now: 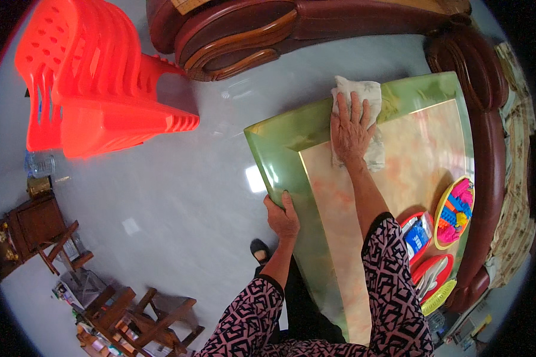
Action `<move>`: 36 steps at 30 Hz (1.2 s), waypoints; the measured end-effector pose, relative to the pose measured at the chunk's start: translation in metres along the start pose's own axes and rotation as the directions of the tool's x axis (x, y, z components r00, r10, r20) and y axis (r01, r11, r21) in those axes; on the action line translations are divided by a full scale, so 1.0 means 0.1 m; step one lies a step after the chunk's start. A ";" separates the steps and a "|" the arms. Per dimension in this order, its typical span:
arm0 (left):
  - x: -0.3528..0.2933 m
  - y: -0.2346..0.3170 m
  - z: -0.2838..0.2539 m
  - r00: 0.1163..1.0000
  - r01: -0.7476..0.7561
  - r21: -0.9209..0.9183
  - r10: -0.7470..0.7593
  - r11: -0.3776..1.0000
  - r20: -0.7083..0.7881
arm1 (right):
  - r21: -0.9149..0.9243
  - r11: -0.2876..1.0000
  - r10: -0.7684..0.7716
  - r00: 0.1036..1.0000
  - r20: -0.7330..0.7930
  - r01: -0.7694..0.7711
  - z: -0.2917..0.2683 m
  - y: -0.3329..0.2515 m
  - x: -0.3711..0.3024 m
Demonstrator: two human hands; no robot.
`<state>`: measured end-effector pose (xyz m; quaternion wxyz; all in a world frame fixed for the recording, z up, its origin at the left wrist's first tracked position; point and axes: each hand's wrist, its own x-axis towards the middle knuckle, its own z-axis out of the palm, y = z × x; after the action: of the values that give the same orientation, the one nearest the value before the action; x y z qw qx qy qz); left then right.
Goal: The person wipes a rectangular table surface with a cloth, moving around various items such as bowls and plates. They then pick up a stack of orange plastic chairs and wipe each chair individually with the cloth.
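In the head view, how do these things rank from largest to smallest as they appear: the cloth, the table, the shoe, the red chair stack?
1. Table
2. Red chair stack
3. Cloth, partly covered by the right hand
4. Shoe

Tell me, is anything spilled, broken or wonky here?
Nothing stands out. The red plastic chairs are stacked together, and the cloth under the right hand is a bit wrinkled. The bright patch on the floor looks like shining light, not a spill.

Table (pixel 411 143) partly hidden behind sleeve (pixel 393 285); sofa (pixel 363 21) cut off above; lower-left clutter (pixel 125 331) indistinct, perhaps boxes.
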<state>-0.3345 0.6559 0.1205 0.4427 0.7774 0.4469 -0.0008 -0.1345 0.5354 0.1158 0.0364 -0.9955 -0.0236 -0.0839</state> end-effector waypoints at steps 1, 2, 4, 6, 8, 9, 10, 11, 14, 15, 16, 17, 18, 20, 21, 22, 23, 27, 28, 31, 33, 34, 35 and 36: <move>0.00 0.00 -0.01 1.000 0.009 -0.021 -0.009 1.000 0.007 | -0.013 1.000 0.011 1.000 -0.018 -0.011 0.03 -0.06 0.01; 0.01 0.00 -0.01 1.000 0.017 -0.042 -0.016 0.999 0.015 | -0.008 0.999 -0.048 0.999 -0.023 0.048 0.06 -0.14 -0.01; 0.01 -0.03 -0.05 1.000 0.001 -0.082 0.001 0.997 0.025 | 0.001 0.987 -0.161 0.986 -0.036 0.162 0.10 -0.34 -0.04; 0.01 -0.05 -0.04 1.000 -0.003 -0.129 0.006 0.992 0.024 | 0.049 0.968 -0.247 0.969 -0.019 0.248 0.12 -0.56 -0.10; 0.02 -0.03 -0.04 1.000 -0.016 -0.114 0.017 0.993 0.012 | 0.096 0.943 -0.318 0.948 -0.017 0.318 0.12 -0.78 -0.17; 0.01 -0.03 -0.05 0.999 -0.018 -0.159 0.023 0.987 0.028 | 0.116 0.931 -0.347 0.938 -0.024 0.347 0.11 -0.87 -0.20; -0.01 -0.03 -0.05 0.999 -0.018 -0.206 0.028 0.978 0.046 | 0.133 0.917 -0.376 0.926 -0.030 0.377 0.11 -0.94 -0.25; -0.02 -0.03 -0.04 0.997 -0.017 -0.253 0.035 0.967 0.065 | 0.148 0.902 -0.404 0.914 -0.036 0.405 0.11 -1.00 -0.29; -0.01 -0.13 -0.01 0.995 -0.038 -0.351 0.066 0.935 0.069 | 0.159 0.859 -0.486 0.872 -0.051 0.488 0.03 -1.18 -0.49; 0.04 -0.24 0.01 0.993 0.021 -0.485 0.037 0.874 0.110 | 0.163 0.840 -0.515 0.855 -0.063 0.518 -0.03 -1.24 -0.56; 0.17 -0.45 0.03 0.992 0.064 -0.608 0.016 0.791 0.125 | 0.242 0.804 -0.547 0.835 -0.058 0.543 -0.12 -1.38 -0.65; 0.20 -0.51 0.02 0.985 0.123 -0.713 0.001 0.690 0.171 | 0.243 0.796 -0.560 0.827 -0.056 0.555 -0.15 -1.38 -0.74; 0.18 -0.57 0.00 0.954 0.289 -0.831 -0.074 0.476 0.289 | 0.246 0.785 -0.575 0.816 -0.056 0.569 -0.19 -1.40 -0.81; 0.04 -0.61 -0.13 0.864 0.500 -0.763 -0.168 0.409 0.475 | 0.217 0.789 -0.589 0.808 0.000 0.574 -0.19 -1.29 -1.02; -0.03 -0.62 -0.21 0.805 0.590 -0.717 -0.209 0.371 0.555 | 0.197 0.792 -0.596 0.802 0.041 0.579 -0.19 -1.25 -1.13; -0.08 -0.65 -0.29 0.771 0.637 -0.684 -0.275 0.356 0.575 | 0.179 0.789 -0.607 0.792 0.074 0.588 -0.22 -1.24 -1.23; -0.14 -0.66 -0.33 0.731 0.682 -0.649 -0.334 0.337 0.595 | 0.179 0.781 -0.620 0.777 0.107 0.598 -0.25 -1.18 -1.34; -0.34 -0.88 -0.51 0.671 0.736 -0.620 -0.405 0.269 0.621 | 0.199 0.738 -0.675 0.707 0.213 0.645 -0.34 -0.93 -2.00; -0.37 -0.95 -0.54 0.667 0.742 -0.597 -0.415 0.304 0.619 | 0.195 0.734 -0.677 0.677 0.290 0.651 -0.43 -0.88 -2.20; -0.45 -1.17 -0.55 0.679 0.733 -0.534 -0.405 0.421 0.613 | 0.161 0.685 -0.725 0.643 0.249 0.710 -0.58 -0.54 -2.83; -0.48 -1.45 -0.50 0.727 0.678 -0.522 -0.370 0.517 0.579 | 0.155 0.636 -0.767 0.599 0.229 0.756 -0.64 -0.41 -3.18; -0.50 -1.47 -0.51 0.702 0.703 -0.501 -0.380 0.505 0.602 | 0.145 0.620 -0.779 0.583 0.228 0.771 -0.67 -0.36 -3.23; -0.51 -1.49 -0.54 0.677 0.726 -0.479 -0.389 0.494 0.625 | 0.154 0.590 -0.797 0.542 0.264 0.792 -0.66 -0.31 -3.23; -0.53 -1.51 -0.56 0.651 0.748 -0.457 -0.399 0.482 0.646 | 0.165 0.560 -0.813 0.500 0.299 0.812 -0.65 -0.26 -3.22</move>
<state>-0.4929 0.6894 0.0720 0.7612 0.3238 0.5359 -0.1688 -0.4633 0.5429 0.1267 -0.0106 -0.8655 -0.4938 0.0832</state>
